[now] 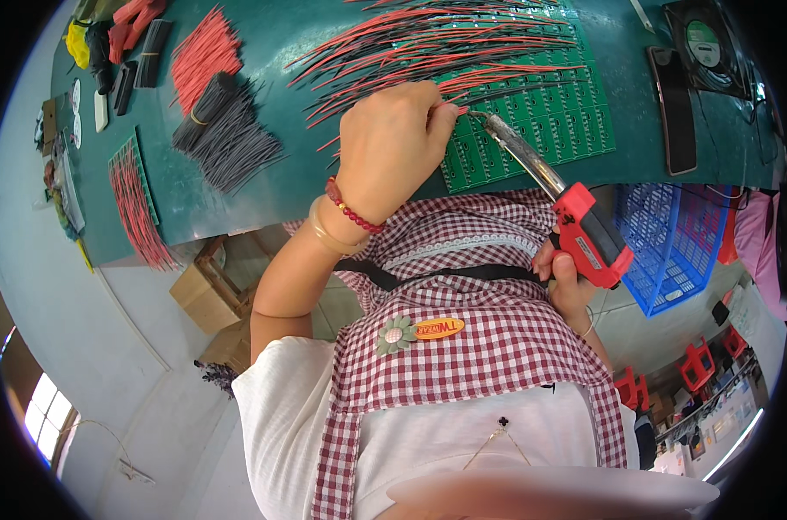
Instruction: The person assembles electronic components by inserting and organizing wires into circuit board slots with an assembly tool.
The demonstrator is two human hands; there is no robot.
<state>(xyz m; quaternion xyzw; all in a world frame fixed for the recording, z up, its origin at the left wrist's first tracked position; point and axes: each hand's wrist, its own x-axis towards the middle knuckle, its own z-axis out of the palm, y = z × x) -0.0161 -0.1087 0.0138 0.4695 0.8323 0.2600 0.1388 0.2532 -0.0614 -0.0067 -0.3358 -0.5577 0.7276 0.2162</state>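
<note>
My left hand (393, 143) is closed in a pinch on the end of a red wire (462, 110) over the green circuit board panel (532, 130). In my right hand (571, 282) is a soldering iron (532, 165) with a red and black handle, fingers wrapped round its rear part. Its tip lies very near the pinched wire end, at the board; whether they touch I cannot tell. Rows of red and black wires (393, 56) stretch leftward from the panel. The lower rows of the panel carry no wires.
Left on the green table (276, 169) lie bundles of red wires (204, 56) and black wires (233, 139), plus a small wired board (138, 195). At right are a phone (673, 113) and a black holder with a reel (705, 43). A blue crate (662, 247) stands below the table edge.
</note>
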